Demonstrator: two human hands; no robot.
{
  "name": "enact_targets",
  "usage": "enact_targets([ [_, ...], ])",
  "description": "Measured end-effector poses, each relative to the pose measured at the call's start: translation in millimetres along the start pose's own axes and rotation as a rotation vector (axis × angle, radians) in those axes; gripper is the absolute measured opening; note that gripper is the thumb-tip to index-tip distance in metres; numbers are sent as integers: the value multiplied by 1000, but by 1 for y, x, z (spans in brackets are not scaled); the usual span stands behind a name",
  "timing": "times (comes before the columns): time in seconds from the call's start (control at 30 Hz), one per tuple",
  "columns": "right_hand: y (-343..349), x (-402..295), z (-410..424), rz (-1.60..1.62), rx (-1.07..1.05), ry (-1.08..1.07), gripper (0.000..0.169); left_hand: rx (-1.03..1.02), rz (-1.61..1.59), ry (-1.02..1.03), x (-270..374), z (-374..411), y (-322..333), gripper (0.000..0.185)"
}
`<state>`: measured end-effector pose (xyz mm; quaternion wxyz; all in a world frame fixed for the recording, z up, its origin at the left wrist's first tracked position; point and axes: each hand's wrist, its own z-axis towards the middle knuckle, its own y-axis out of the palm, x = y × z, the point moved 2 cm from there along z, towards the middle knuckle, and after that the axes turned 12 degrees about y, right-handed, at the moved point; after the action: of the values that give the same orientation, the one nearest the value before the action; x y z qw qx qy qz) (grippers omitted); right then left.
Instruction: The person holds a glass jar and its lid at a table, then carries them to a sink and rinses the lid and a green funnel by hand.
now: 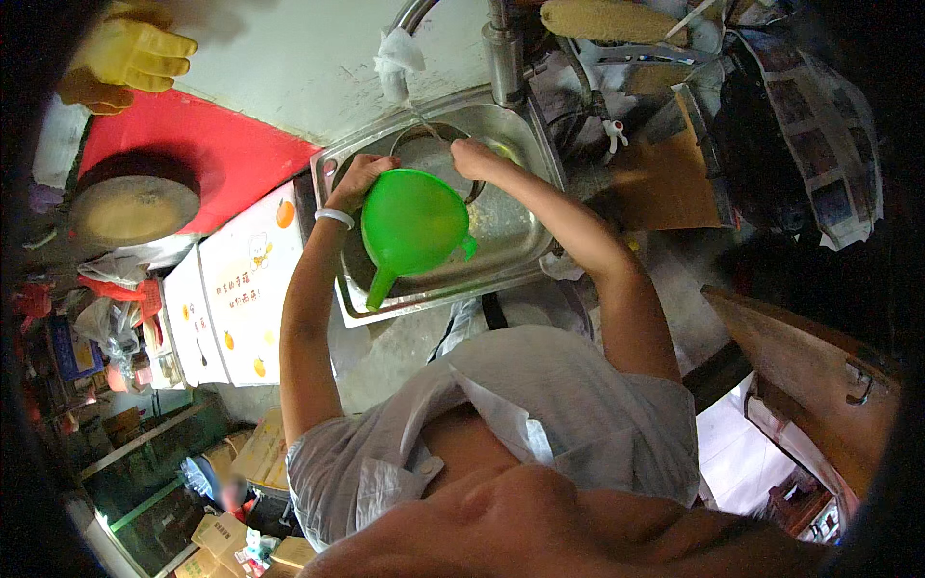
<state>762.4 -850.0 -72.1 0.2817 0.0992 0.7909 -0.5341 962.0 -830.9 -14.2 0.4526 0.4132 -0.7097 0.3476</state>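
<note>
A green plastic funnel [415, 220] is tilted over the stainless-steel sink [527, 238], its narrow spout towards me. My left hand [365, 179] grips the funnel's rim at the upper left; a pale bangle is on that wrist. Curled fingers on my right hand [473, 159] are beside a thin water stream [426, 123] and above a round metal pan [408, 144] in the sink. Whether that hand holds anything is hidden. Water comes from the tap outlet [394, 79], which has white material wrapped around it. Small yellowish bits [498, 217] lie on the sink bottom.
The metal tap column [504, 65] rises behind the sink. At left are a round board [135, 209], yellow rubber gloves [144, 54] and a white printed cover [249, 289]. A dried loofah [614, 22] and a white-handled valve [614, 134] are at right. Cardboard boxes [224, 542] sit lower left.
</note>
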Motion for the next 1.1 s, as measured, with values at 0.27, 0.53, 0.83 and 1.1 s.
enact_targets([
  [0.27, 28, -44, 36, 367, 327, -305, 15, 56, -25, 94, -1, 2, 15, 27],
  [0.53, 32, 7, 28, 657, 205, -168, 18, 85, -47, 137, 23, -10, 11, 27],
  [0.83, 6, -23, 11, 705, -131, -173, 11, -25, -166, 204, 9, 8, 16, 27],
  [1.1, -2, -11, 31, 1328, -23, 1, 13, -28, -47, 166, 28, 8, 38, 28],
])
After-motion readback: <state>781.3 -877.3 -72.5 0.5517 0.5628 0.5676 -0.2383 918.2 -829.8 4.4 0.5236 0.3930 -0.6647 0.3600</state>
